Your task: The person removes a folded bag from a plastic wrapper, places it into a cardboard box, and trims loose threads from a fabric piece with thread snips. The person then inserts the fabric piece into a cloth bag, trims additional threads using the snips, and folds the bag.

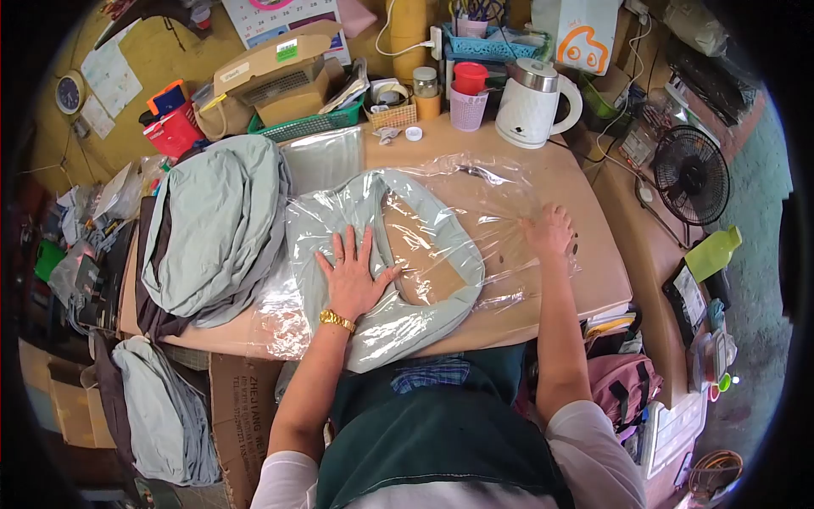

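Observation:
A pale grey cloth piece [352, 212], with a curved loop on its right side, lies inside a clear plastic bag [500, 191] on the table. My left hand [352, 280] rests flat on the bag over the cloth, fingers spread, a gold watch at the wrist. Farther right, my right hand [551, 231] has its fingers closed on the bag's right end, where the plastic creases toward it. Brown tabletop shows through the loop. To the left of the bag sits a thick stack of folded grey cloth pieces [216, 225] with dark edges.
Flat clear plastic sheets [326, 157] lie behind the bag. A white kettle [530, 102], a pink cup [468, 109] and a green basket [309, 123] line the table's back. A fan [691, 174] stands right. More grey cloth [161, 411] hangs below left beside a cardboard box [242, 416].

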Demonstrator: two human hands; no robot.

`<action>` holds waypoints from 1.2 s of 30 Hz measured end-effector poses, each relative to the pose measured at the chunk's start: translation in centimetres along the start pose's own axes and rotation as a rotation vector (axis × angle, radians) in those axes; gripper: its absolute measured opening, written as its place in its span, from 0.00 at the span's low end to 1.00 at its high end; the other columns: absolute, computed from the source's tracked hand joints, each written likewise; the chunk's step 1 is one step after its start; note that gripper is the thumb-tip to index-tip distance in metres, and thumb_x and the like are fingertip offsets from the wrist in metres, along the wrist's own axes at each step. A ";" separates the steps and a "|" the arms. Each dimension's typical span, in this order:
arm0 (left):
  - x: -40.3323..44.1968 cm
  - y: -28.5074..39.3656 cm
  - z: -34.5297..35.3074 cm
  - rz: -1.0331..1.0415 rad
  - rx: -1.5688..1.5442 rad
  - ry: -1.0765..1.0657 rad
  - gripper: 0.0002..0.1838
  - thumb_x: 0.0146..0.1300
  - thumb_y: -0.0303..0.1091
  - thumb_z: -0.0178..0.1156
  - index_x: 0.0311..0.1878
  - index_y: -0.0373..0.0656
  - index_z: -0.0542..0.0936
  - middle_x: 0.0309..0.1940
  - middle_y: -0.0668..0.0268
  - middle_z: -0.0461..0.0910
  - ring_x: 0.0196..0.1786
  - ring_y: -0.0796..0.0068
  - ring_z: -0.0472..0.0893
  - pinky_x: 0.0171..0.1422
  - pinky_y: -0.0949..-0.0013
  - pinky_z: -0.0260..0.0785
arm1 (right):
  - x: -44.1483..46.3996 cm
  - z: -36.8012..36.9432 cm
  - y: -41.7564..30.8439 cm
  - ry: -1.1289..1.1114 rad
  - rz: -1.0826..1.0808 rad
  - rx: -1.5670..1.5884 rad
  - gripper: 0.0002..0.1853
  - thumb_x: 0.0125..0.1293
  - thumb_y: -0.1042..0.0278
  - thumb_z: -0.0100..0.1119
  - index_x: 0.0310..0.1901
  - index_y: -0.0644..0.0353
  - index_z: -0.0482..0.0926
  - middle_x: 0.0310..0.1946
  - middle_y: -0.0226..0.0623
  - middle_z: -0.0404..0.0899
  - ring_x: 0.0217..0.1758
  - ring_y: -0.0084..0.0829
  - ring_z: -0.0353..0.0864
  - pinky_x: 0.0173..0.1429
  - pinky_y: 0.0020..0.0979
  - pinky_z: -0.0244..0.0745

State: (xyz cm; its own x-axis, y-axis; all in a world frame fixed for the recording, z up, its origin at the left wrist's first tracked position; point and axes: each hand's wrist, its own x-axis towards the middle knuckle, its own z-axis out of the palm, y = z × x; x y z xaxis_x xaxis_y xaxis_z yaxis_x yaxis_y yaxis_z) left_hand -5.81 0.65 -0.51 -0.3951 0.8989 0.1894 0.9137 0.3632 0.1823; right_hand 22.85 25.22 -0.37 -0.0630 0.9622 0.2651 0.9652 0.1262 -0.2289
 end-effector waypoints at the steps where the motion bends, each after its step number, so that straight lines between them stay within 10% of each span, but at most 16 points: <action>1: 0.0 -0.2 -0.2 0.010 0.003 -0.012 0.49 0.62 0.71 0.49 0.79 0.52 0.51 0.78 0.48 0.48 0.79 0.40 0.45 0.72 0.25 0.27 | 0.7 0.4 0.5 -0.114 -0.045 -0.007 0.30 0.58 0.46 0.67 0.54 0.60 0.73 0.53 0.42 0.77 0.59 0.43 0.74 0.60 0.51 0.68; 3: 0.0 -0.7 -0.5 0.012 -0.059 -0.045 0.47 0.64 0.69 0.48 0.79 0.53 0.50 0.78 0.48 0.47 0.79 0.41 0.44 0.73 0.26 0.26 | 2.2 1.4 2.2 -0.237 -0.102 -0.014 0.27 0.59 0.48 0.66 0.52 0.61 0.75 0.46 0.40 0.81 0.51 0.39 0.79 0.53 0.44 0.74; 7: -0.8 -1.3 -4.1 -0.044 -0.163 -0.074 0.42 0.70 0.65 0.43 0.79 0.53 0.49 0.79 0.48 0.43 0.80 0.42 0.40 0.76 0.32 0.26 | 6.7 -4.0 0.6 -0.648 0.230 1.494 0.19 0.68 0.53 0.60 0.51 0.60 0.76 0.35 0.35 0.82 0.36 0.27 0.79 0.39 0.33 0.73; 9: -1.7 -1.7 -5.7 -0.067 -0.172 -0.068 0.38 0.73 0.60 0.41 0.79 0.51 0.50 0.78 0.45 0.44 0.80 0.41 0.39 0.76 0.31 0.27 | 4.9 -13.1 -8.0 -0.362 0.171 1.359 0.16 0.72 0.56 0.55 0.50 0.61 0.76 0.36 0.36 0.82 0.37 0.26 0.80 0.39 0.28 0.72; 13: -3.2 -3.2 -3.4 -0.223 -0.453 0.124 0.36 0.75 0.55 0.42 0.79 0.49 0.50 0.78 0.45 0.43 0.80 0.42 0.39 0.77 0.35 0.31 | 8.5 -22.5 -20.2 -0.589 -0.483 1.633 0.16 0.72 0.59 0.54 0.49 0.64 0.76 0.49 0.40 0.79 0.49 0.28 0.79 0.54 0.32 0.76; 19: -6.8 0.0 -1.8 -0.607 -1.692 0.438 0.30 0.75 0.47 0.48 0.75 0.45 0.58 0.73 0.55 0.60 0.75 0.55 0.61 0.76 0.50 0.53 | 9.9 -33.7 -27.0 -0.202 -0.903 1.632 0.18 0.71 0.60 0.56 0.53 0.65 0.75 0.49 0.41 0.79 0.50 0.31 0.81 0.54 0.32 0.76; 21: -7.3 0.3 -4.2 -0.209 -2.313 -0.207 0.30 0.74 0.46 0.52 0.72 0.43 0.60 0.66 0.59 0.69 0.64 0.65 0.73 0.68 0.57 0.67 | 11.6 -36.2 -24.7 0.063 -0.946 1.516 0.19 0.71 0.60 0.56 0.54 0.66 0.74 0.49 0.41 0.80 0.50 0.32 0.81 0.54 0.32 0.76; 25: -6.6 -6.5 -5.8 -0.093 -1.187 0.249 0.35 0.69 0.41 0.60 0.74 0.42 0.57 0.63 0.55 0.71 0.62 0.61 0.75 0.65 0.55 0.71 | 14.6 -35.8 -13.5 0.517 -0.806 0.970 0.21 0.70 0.61 0.57 0.57 0.67 0.74 0.49 0.42 0.80 0.51 0.34 0.82 0.54 0.32 0.77; 29: -7.8 -7.8 -9.6 -0.199 -0.969 0.270 0.42 0.61 0.34 0.68 0.75 0.42 0.55 0.56 0.50 0.73 0.59 0.53 0.76 0.61 0.52 0.71 | 7.6 -17.1 0.7 0.246 -0.426 0.399 0.26 0.58 0.73 0.58 0.60 0.64 0.70 0.50 0.54 0.79 0.57 0.52 0.78 0.60 0.41 0.73; 31: -8.2 -6.8 -11.3 -0.286 -0.155 0.082 0.43 0.56 0.29 0.69 0.73 0.43 0.58 0.49 0.48 0.73 0.55 0.50 0.75 0.56 0.53 0.71 | 1.3 -8.4 6.2 0.134 -0.455 0.457 0.24 0.57 0.76 0.59 0.58 0.61 0.71 0.48 0.54 0.79 0.51 0.51 0.80 0.54 0.43 0.73; 32: -7.1 -7.2 -10.4 -0.103 -0.090 0.332 0.30 0.52 0.23 0.65 0.61 0.40 0.72 0.42 0.50 0.74 0.49 0.49 0.76 0.51 0.54 0.71 | -1.8 -4.1 8.8 0.077 -0.466 0.485 0.24 0.57 0.78 0.59 0.58 0.60 0.72 0.47 0.54 0.79 0.48 0.50 0.80 0.51 0.44 0.74; 36: 0.7 -5.3 -7.3 0.128 -0.300 0.164 0.15 0.50 0.17 0.58 0.43 0.38 0.81 0.38 0.55 0.78 0.44 0.49 0.78 0.51 0.57 0.73 | -6.5 -2.6 7.6 0.085 -0.258 0.568 0.20 0.59 0.79 0.59 0.55 0.59 0.72 0.37 0.49 0.80 0.34 0.44 0.81 0.39 0.41 0.73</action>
State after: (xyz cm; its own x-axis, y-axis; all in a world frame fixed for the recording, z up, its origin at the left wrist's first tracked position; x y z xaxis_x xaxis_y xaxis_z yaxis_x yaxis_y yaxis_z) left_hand -11.65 -2.49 5.67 -0.3117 0.8725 0.3764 0.8977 0.1406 0.4177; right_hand 31.30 19.33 -1.39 -0.2332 0.8641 0.4460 0.6349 0.4827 -0.6033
